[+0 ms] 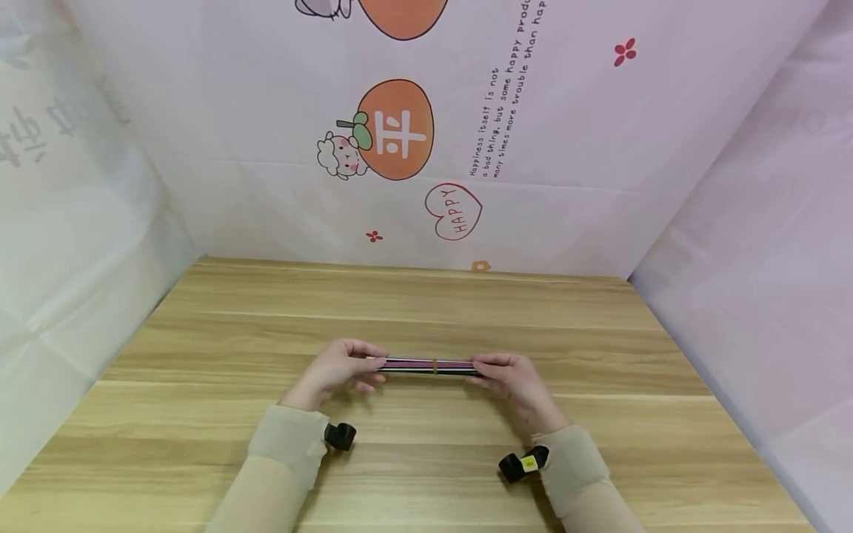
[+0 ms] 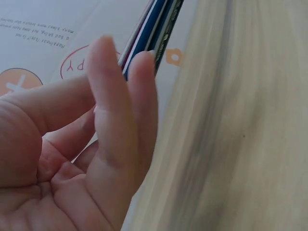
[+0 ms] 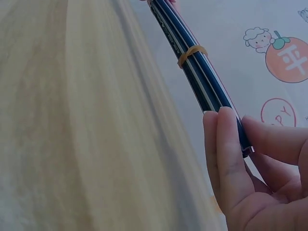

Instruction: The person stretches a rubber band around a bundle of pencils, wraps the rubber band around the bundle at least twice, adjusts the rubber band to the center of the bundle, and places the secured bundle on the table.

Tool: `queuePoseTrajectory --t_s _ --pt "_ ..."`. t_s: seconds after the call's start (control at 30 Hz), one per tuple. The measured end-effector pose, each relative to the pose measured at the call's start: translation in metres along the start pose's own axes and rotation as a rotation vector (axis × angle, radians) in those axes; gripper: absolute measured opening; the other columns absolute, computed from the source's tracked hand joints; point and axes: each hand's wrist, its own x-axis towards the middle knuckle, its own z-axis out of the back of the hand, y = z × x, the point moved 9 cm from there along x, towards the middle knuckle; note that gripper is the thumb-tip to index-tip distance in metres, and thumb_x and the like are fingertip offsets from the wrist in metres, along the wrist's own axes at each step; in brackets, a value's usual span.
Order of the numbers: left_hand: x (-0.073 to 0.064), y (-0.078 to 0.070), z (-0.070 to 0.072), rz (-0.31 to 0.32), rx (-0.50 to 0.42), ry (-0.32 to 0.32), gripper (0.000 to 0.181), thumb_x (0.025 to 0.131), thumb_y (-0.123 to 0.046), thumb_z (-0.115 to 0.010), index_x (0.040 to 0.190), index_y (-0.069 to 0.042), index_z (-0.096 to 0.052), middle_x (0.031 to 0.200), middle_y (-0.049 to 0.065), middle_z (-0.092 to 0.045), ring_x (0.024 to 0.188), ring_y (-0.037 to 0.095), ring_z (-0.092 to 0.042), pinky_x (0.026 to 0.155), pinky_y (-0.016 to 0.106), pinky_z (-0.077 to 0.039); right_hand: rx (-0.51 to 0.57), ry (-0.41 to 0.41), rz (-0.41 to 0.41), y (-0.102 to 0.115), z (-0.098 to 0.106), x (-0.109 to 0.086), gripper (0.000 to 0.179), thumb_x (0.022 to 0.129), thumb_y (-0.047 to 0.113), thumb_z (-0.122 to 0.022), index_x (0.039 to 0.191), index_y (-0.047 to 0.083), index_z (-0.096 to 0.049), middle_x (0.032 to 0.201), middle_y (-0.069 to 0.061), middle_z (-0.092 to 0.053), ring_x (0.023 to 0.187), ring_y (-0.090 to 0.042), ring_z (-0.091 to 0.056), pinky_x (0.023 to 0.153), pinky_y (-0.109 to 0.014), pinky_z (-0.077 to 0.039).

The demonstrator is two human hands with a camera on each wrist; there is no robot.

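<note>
A slim bundle of pencils (image 1: 409,365), dark blue with white and pink stripes, is stretched level between both hands above the table. A tan rubber band (image 3: 192,54) wraps round its middle. My left hand (image 1: 340,368) pinches the left end between thumb and fingers; in the left wrist view, fingers hide that tip. At the other end, my right hand (image 1: 512,377) grips the bundle, thumb on one side and fingertips on the other. The dark pencil ends (image 3: 247,151) show past the fingers in the right wrist view.
Under the hands lies a wood-grain table (image 1: 426,466). White printed cloth (image 1: 286,207) rises along its back edge, and plain white cloth walls stand at both sides. Each wrist wears a beige band with a small black camera (image 1: 341,436).
</note>
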Motion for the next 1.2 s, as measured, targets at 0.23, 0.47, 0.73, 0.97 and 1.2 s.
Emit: queuePoseTrajectory --t_s 0.23,0.47,0.73,0.97,1.2 --pt "-0.001 0.008 -0.001 0.025 0.036 0.037 0.03 0.096 -0.003 -0.062 0.123 0.009 -0.061 0.094 0.01 -0.066 0.074 0.012 -0.07 0.063 0.023 -0.063 0.001 0.014 -0.031 -0.01 0.002 0.002 0.033 0.094 -0.01 -0.056 0.123 -0.025 -0.052 0.102 -0.006 -0.07 0.089 -0.014 -0.072 0.09 -0.03 -0.061" --pt "0.002 0.011 -0.001 0.01 0.084 0.058 0.031 0.097 0.001 -0.057 0.126 0.011 -0.058 0.1 0.014 -0.066 0.075 0.013 -0.07 0.065 0.026 -0.064 -0.031 0.002 -0.066 -0.017 0.004 0.004 0.032 0.094 -0.009 -0.058 0.122 -0.023 -0.055 0.107 -0.008 -0.068 0.091 -0.014 -0.071 0.092 -0.03 -0.061" --pt "-0.001 0.014 0.0 0.034 0.165 0.023 0.03 0.097 -0.004 -0.06 0.125 0.006 -0.062 0.105 0.017 -0.068 0.076 0.013 -0.071 0.06 0.024 -0.063 -0.027 0.018 -0.079 -0.02 0.003 0.004 0.028 0.094 -0.007 -0.058 0.12 -0.019 -0.058 0.101 -0.005 -0.069 0.083 -0.016 -0.073 0.084 -0.029 -0.063" --pt "-0.003 0.014 0.002 0.05 0.192 -0.006 0.032 0.096 -0.008 -0.063 0.126 0.003 -0.062 0.112 0.017 -0.069 0.078 0.014 -0.072 0.055 0.022 -0.06 -0.08 0.007 -0.099 -0.022 0.005 0.004 0.03 0.096 -0.003 -0.059 0.121 -0.019 -0.056 0.099 -0.009 -0.067 0.076 -0.015 -0.073 0.078 -0.027 -0.064" --pt "-0.005 0.016 0.005 0.078 0.181 -0.031 0.036 0.096 -0.014 -0.065 0.127 0.003 -0.061 0.112 0.015 -0.071 0.079 0.014 -0.073 0.059 0.024 -0.061 -0.098 -0.016 -0.116 -0.024 0.01 0.003 0.027 0.093 0.0 -0.064 0.117 -0.013 -0.064 0.099 -0.004 -0.069 0.071 -0.013 -0.072 0.073 -0.026 -0.065"
